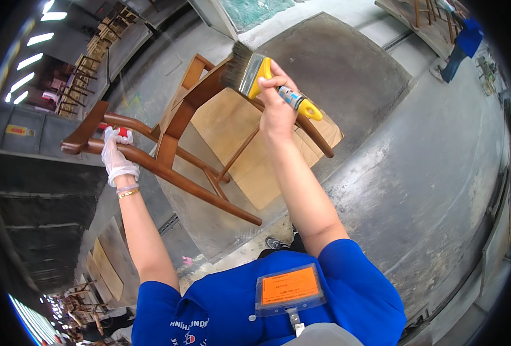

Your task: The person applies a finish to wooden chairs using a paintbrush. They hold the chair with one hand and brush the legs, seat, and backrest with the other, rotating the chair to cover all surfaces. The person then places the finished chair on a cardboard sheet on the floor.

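Observation:
A brown wooden chair frame (169, 138) is tilted on its side, with no seat panel visible in it. My left hand (119, 157), in a thin see-through glove, closes around a chair post near the curved top rail (85, 128). Something small and red (124, 134) shows at its fingers; its kind is unclear. My bare right hand (277, 109) grips a wide paintbrush (259, 76) with a yellow handle and dark bristles. The bristles point left, over the chair's frame; whether they touch it I cannot tell.
Beneath the chair lies a brown cardboard sheet (273, 184) on a grey floor mat (336, 63). Many wooden chair frames (81, 81) line the far left. At the upper right, a person in blue (466, 46) is beside another platform (417, 26).

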